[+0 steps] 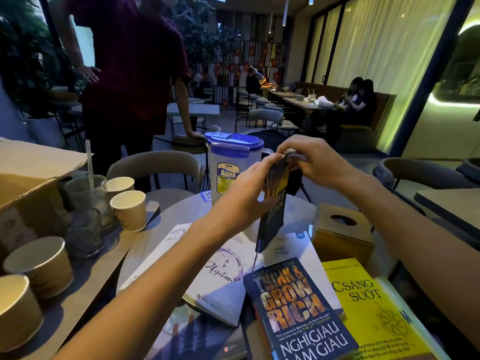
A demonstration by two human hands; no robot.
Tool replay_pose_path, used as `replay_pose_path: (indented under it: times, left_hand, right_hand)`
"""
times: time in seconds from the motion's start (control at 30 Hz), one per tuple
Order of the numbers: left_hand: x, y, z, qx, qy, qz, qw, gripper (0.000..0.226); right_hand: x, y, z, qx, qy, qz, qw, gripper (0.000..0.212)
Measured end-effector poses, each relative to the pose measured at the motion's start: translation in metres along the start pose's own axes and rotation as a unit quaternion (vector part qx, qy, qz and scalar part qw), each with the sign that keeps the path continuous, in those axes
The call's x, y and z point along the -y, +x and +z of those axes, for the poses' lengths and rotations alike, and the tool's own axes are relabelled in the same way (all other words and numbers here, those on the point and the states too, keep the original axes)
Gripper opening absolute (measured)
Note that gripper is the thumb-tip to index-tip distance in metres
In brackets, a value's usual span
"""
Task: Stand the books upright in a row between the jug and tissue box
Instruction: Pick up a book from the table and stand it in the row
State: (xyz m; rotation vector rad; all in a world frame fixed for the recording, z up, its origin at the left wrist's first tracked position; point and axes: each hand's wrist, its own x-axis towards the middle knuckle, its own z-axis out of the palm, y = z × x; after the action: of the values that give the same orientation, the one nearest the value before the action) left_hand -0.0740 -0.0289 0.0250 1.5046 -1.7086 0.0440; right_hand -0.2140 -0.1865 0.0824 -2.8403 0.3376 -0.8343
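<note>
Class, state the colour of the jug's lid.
Blue: the jug has a blue lid, clearest in the head view.

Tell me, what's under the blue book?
The blue book lies on a white book and overlaps the yellow book. More books seem to be stacked beneath its near end, but it covers them.

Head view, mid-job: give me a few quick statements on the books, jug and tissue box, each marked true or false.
1. Both hands hold one dark book upright. True; the left hand is on its side, the right hand on its top.
2. The jug has a red lid. False; it is blue.
3. The Think & Grow Rich book lies flat. True.
4. The tissue box stands left of the jug. False; it is on the right.
5. The yellow book already stands upright. False; it lies flat.
</note>
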Motion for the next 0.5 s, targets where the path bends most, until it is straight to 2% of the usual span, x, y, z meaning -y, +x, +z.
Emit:
replay_pose_path:
  times: [0.2, 0.5]
  left_hand:
    - [0.015, 0.019, 0.023, -0.028, -0.008, -0.007, 1.000, 0.080]
    - [0.043, 0.021, 0.054, -0.007, 0.003, -0.056, 0.998, 0.078]
  right_hand:
    - [-0.013, 0.013, 0.003, 0.000, -0.052, 0.019, 0.998, 0.028]
    - [-0.037, 0.006, 0.030, -0.019, -0.045, 0.063, 0.997, 0.025]
